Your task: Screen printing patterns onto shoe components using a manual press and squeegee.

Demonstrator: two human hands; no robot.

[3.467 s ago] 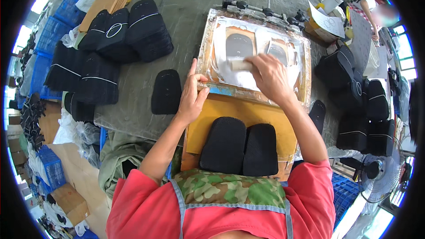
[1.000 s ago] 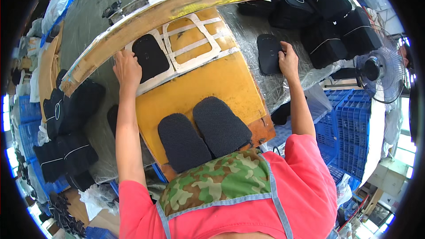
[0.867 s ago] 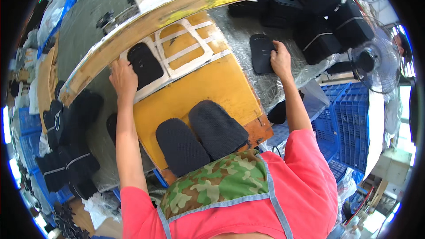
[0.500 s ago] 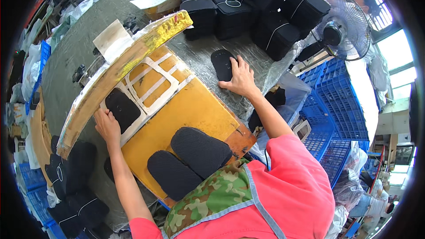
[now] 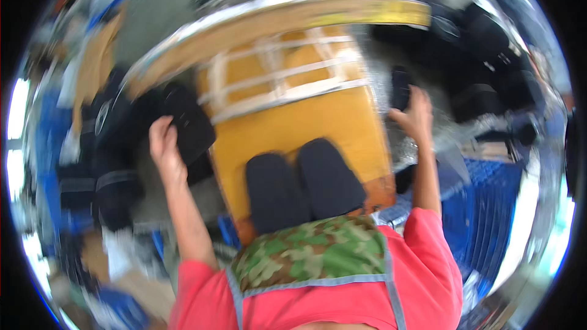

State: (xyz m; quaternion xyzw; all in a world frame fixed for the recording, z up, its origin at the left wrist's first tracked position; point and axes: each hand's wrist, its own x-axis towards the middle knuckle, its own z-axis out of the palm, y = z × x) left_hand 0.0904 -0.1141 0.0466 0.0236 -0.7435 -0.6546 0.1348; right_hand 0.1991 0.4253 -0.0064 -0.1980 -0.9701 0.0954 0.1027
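Observation:
To the left of a yellow board (image 5: 342, 122), my left hand (image 5: 166, 150) is closed at the edge of a black rounded pad (image 5: 192, 125); motion smears the fingers. My right hand (image 5: 417, 116) is beside another black pad (image 5: 400, 87), right of the board, thumb and fingers apart. Two black textured pads (image 5: 276, 189) lie side by side at the board's near end. Across its far part lies a white slotted frame (image 5: 281, 99), with bare yellow showing through the slots.
A curved wooden bar (image 5: 269, 27) spans the board's far end. Stacks of black pads (image 5: 483, 85) stand at the far right, and more dark bundles (image 5: 116, 165) lie on the left. Blue plastic crates (image 5: 489, 208) are at the near right.
The view has turned, so the board now sits straighter. The black pad in the white frame's left slot has moved out to the board's left with my left hand. My right hand stays by its pad.

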